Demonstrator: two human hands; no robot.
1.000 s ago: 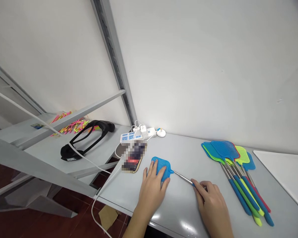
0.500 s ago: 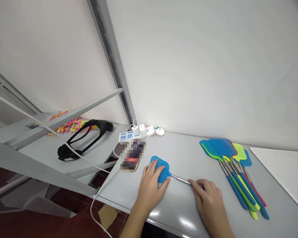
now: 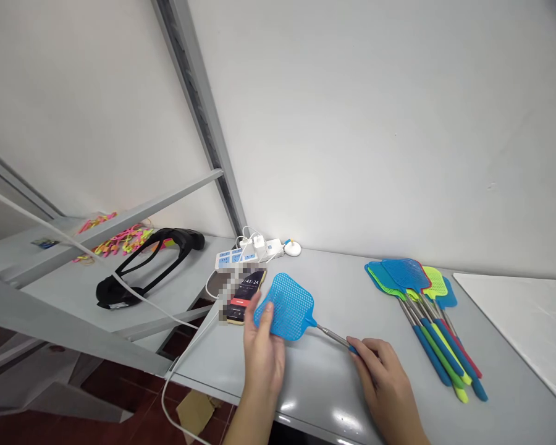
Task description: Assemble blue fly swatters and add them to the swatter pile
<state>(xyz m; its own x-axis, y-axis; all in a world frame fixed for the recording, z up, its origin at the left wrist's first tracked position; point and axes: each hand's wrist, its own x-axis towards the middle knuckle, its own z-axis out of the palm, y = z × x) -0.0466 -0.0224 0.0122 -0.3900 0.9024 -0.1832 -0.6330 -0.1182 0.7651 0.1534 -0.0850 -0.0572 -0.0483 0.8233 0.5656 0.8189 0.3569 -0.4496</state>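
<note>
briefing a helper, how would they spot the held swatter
On the grey table, find the swatter pile at right. Left of it, the left hand and right hand hold one blue swatter. It alone is held, apart from the pile.

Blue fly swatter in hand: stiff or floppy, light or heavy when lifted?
The blue fly swatter is probably light for its size: its mesh head is thin and perforated. That head likely flexes somewhat; the metal shaft should be stiffer. Balance is harder to judge: the right hand hides most of the handle.
</note>
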